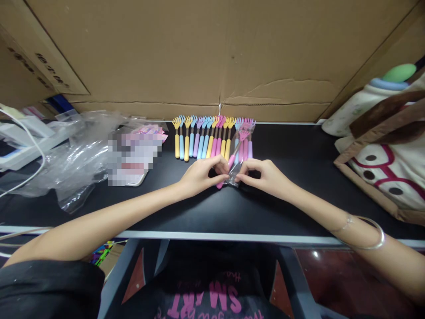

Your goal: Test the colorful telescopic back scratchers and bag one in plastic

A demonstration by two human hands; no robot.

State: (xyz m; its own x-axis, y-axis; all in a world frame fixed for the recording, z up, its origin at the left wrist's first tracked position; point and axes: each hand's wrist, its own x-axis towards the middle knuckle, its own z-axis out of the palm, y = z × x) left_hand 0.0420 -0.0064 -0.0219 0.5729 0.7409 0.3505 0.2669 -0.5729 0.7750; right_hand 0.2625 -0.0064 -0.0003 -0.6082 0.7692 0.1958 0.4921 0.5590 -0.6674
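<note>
A pink back scratcher [231, 160] slants upward inside or against a small clear plastic bag [236, 169], its claw head toward the far side and its handle end sticking out below. My left hand [203, 175] pinches the handle and bag edge between thumb and fingers. On the other side, my right hand [267, 176] pinches the bag's near edge, thumb against fingertips. Just beyond my hands, several yellow, blue, purple and pink back scratchers [201, 146] lie side by side in a row, claws pointing away; the bag overlaps those at the right end.
To the left are crumpled clear plastic bags [79, 150], a blurred-out phone-like object [136, 177] and a white device with a cable [20, 146]. A cartoon-faced cloth bag [381, 173] and a white bottle [348, 104] stand right. Cardboard [199, 53] walls the back of the black table [186, 212].
</note>
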